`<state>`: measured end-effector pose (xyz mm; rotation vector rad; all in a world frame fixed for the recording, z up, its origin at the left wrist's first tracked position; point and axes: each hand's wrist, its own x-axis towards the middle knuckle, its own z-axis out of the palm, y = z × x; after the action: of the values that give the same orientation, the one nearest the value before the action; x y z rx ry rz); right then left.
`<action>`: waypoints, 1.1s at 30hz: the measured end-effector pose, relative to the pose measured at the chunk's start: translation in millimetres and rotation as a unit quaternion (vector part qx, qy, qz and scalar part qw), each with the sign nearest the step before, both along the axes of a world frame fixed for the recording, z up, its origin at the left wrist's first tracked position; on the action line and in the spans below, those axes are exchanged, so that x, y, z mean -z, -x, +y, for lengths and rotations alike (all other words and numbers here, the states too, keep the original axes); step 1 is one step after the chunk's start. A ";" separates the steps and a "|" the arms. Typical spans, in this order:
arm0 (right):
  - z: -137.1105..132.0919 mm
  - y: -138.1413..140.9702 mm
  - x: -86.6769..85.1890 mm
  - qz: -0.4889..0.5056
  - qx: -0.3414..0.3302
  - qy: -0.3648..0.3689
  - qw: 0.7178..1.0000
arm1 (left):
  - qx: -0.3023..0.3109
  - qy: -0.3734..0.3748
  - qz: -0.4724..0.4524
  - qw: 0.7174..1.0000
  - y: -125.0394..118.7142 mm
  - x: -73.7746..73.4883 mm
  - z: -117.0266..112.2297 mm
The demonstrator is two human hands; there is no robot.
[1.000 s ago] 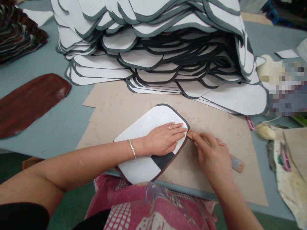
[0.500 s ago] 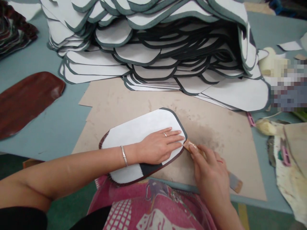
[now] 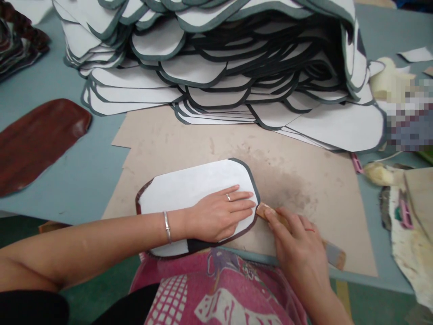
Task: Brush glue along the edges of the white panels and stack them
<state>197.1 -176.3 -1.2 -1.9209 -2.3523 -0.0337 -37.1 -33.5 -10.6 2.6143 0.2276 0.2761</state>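
Observation:
A flat white-backed piece with a dark border (image 3: 189, 185) lies on a sheet of brown cardboard (image 3: 304, 180) near the table's front edge. My left hand (image 3: 216, 212) rests flat on it, fingers stretched out, a ring on one finger and a bangle at the wrist. My right hand (image 3: 297, 243) grips a wooden-handled brush (image 3: 333, 253), its forefinger pressing the brush tip against the piece's right edge.
A tall heap of similar white, dark-edged pieces (image 3: 216, 58) fills the back of the table. A dark red leather piece (image 3: 37, 140) lies at left. Rags, a pink clip (image 3: 356, 162) and clutter sit at right. A pink patterned cloth (image 3: 219, 293) covers my lap.
The piece has turned under my left hand, from tilted to lying nearly level. My right hand and the brush have followed along its right edge, a little lower.

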 end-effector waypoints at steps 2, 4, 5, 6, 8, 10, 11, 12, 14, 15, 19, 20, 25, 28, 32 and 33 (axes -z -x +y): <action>-4.4 0.1 -0.5 0.002 -0.005 0.006 1.000 | -0.007 0.002 0.002 1.000 3.0 -0.6 -3.7; -16.1 5.6 -0.8 0.011 -0.002 0.013 1.000 | 0.009 0.008 0.001 1.000 7.6 -0.7 -9.2; -22.3 9.1 -0.7 0.017 0.000 0.014 1.000 | 0.018 0.011 -0.002 1.000 9.9 -0.4 -12.0; -27.2 12.4 -0.4 0.022 0.003 0.013 1.000 | 0.021 0.013 -0.004 1.000 11.9 0.1 -14.5; -30.5 16.3 0.6 0.025 0.008 0.009 1.000 | 0.017 0.012 -0.009 1.000 14.6 1.2 -18.2; -25.0 15.1 1.9 0.024 0.001 0.003 1.000 | 0.010 0.006 -0.011 1.000 15.0 1.4 -19.7; -20.5 12.8 2.3 0.024 -0.006 0.001 1.000 | 0.008 0.002 -0.012 1.000 14.6 0.8 -19.5; -16.1 9.9 2.6 0.025 -0.015 0.000 1.000 | 0.006 -0.002 -0.012 1.000 13.8 -0.2 -18.7; -9.7 4.1 2.3 0.024 -0.031 0.003 0.999 | 0.005 -0.011 -0.006 1.000 11.4 -3.5 -14.8; -8.1 1.8 1.9 0.023 -0.037 0.006 0.999 | 0.006 -0.017 -0.001 1.000 10.0 -5.2 -11.7; -6.7 -0.4 -0.6 0.016 -0.042 0.006 0.999 | -0.012 -0.069 -0.003 0.998 6.0 -7.1 5.1; -5.3 0.3 -1.2 0.014 -0.042 0.004 0.999 | -0.019 -0.082 -0.008 0.996 5.8 -6.0 8.7; 14.6 3.1 -3.0 0.017 -0.053 -0.003 0.998 | -0.014 -0.089 -0.018 0.996 8.6 0.8 15.1; 30.4 2.9 -3.8 0.018 -0.050 -0.004 0.999 | -0.023 -0.080 -0.013 0.996 10.0 1.9 13.7; 51.0 2.3 -4.3 0.009 -0.052 -0.004 0.999 | -0.032 -0.071 -0.004 0.997 9.7 0.5 11.7; 56.4 2.4 -4.1 0.007 -0.056 -0.007 0.998 | -0.032 -0.070 -0.003 0.997 9.6 0.0 11.3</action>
<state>194.7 -119.9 2.9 -1.7757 -2.4393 -0.0270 -46.7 -22.2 -10.6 2.7464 0.3007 0.3339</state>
